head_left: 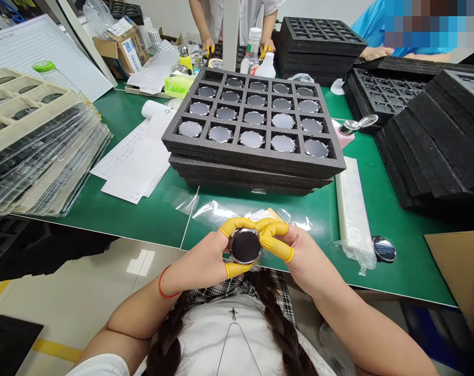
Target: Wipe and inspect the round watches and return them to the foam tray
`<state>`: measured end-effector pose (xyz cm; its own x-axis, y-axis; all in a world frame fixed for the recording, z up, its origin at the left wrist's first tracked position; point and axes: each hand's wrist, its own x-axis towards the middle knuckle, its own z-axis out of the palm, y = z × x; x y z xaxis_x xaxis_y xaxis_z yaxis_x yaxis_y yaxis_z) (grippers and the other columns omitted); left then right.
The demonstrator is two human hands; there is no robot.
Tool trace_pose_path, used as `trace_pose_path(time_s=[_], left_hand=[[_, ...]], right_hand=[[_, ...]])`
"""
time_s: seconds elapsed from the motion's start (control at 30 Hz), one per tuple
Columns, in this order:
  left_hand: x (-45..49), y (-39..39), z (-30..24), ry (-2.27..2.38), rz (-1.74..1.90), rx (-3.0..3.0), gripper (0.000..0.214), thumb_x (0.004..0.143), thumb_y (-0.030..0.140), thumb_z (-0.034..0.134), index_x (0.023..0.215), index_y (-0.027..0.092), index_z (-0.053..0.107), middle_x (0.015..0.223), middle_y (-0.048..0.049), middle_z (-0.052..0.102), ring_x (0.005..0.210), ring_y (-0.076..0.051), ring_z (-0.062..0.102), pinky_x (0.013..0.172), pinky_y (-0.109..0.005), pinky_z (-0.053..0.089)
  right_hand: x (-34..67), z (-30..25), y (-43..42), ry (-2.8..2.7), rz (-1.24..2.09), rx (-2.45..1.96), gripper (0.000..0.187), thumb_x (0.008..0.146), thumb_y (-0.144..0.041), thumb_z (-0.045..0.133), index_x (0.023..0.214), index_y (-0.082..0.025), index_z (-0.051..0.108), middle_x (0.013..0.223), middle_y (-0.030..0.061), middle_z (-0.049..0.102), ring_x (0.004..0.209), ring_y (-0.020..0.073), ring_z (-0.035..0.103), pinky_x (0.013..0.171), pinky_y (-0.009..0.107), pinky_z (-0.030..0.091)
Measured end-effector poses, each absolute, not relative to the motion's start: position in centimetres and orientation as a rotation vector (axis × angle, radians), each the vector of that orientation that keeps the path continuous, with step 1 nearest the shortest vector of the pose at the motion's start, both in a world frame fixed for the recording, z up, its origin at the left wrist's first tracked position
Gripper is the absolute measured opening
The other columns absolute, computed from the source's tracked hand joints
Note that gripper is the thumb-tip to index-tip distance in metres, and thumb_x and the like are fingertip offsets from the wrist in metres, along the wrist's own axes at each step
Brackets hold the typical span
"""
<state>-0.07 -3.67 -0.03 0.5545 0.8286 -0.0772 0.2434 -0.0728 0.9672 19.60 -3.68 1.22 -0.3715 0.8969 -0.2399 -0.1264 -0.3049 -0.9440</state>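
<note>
A round watch case (245, 246) with a dark face and shiny metal rim is held in front of my chest, over the near table edge. My left hand (205, 256) grips it from the left, thumb and finger on opposite sides of the rim. From the right, my right hand (295, 250) closes its fingertips on the upper rim. Yellow finger cots cover the fingertips of both hands. Beyond them stands a black foam tray (252, 151), its compartments filled with similar round watch cases except an empty one at the back left. Clear film (215, 211) lies just behind my hands.
Stacked plastic trays (37, 156) lean at left beside paper sheets (139, 156). Black foam stacks (436, 146) fill the right. A wrapped white block (354, 209) lies near another watch case (384, 248). A co-worker (237, 21) works across the table, near bottles (253, 49).
</note>
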Motion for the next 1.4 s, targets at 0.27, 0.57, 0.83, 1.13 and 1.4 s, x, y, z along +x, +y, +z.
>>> trace_pose_path(time_s=[0.27,0.57,0.83,1.13,1.4], left_hand=[[-0.1,-3.6,0.1,0.931,0.605,1.6,0.047,0.082,0.031,0.07,0.123,0.029,0.047,0.118,-0.0027,0.06,0.091,-0.014,0.061,0.078,-0.024,0.052],[-0.1,-3.5,0.0,0.937,0.585,1.584,0.05,0.081,0.031,0.071,0.124,0.028,0.046,0.122,-0.0039,0.058,0.095,-0.016,0.06,0.08,-0.026,0.052],[-0.2,-3.5,0.0,0.961,0.575,1.586,0.049,0.081,0.032,0.07,0.125,0.026,0.048,0.123,-0.0057,0.058,0.093,-0.017,0.061,0.079,-0.027,0.052],[0.5,-3.8,0.2,0.969,0.58,1.566,0.048,0.081,0.025,0.068,0.125,0.025,0.048,0.108,-0.003,0.065,0.087,-0.017,0.064,0.077,-0.028,0.052],[1.1,-4.0,0.7,0.919,0.618,1.529,0.048,0.082,0.021,0.067,0.125,0.026,0.047,0.108,-0.0025,0.067,0.089,-0.017,0.066,0.079,-0.028,0.052]], right_hand=[[19.6,1.4,-3.6,-1.166,1.769,-1.11,0.021,0.078,-0.038,0.074,0.071,-0.022,0.062,0.095,0.0012,0.065,0.093,0.0187,0.056,0.089,0.033,0.043],[19.6,1.2,-3.7,-1.188,1.756,-1.107,0.02,0.079,-0.036,0.073,0.07,-0.022,0.061,0.095,0.0016,0.067,0.092,0.0186,0.057,0.089,0.033,0.043],[19.8,1.1,-3.8,-1.336,1.586,-1.187,0.015,0.082,-0.037,0.069,0.077,-0.023,0.064,0.092,0.0015,0.066,0.091,0.0198,0.058,0.091,0.036,0.043],[19.0,0.6,-4.8,-1.5,1.228,-1.377,0.038,0.074,-0.04,0.072,0.107,-0.026,0.061,0.109,0.0055,0.061,0.111,0.0277,0.05,0.107,0.048,0.031],[18.3,0.4,-4.4,-1.375,1.699,-1.161,0.026,0.079,-0.044,0.069,0.093,-0.021,0.067,0.096,0.004,0.064,0.097,0.0231,0.056,0.092,0.038,0.044]])
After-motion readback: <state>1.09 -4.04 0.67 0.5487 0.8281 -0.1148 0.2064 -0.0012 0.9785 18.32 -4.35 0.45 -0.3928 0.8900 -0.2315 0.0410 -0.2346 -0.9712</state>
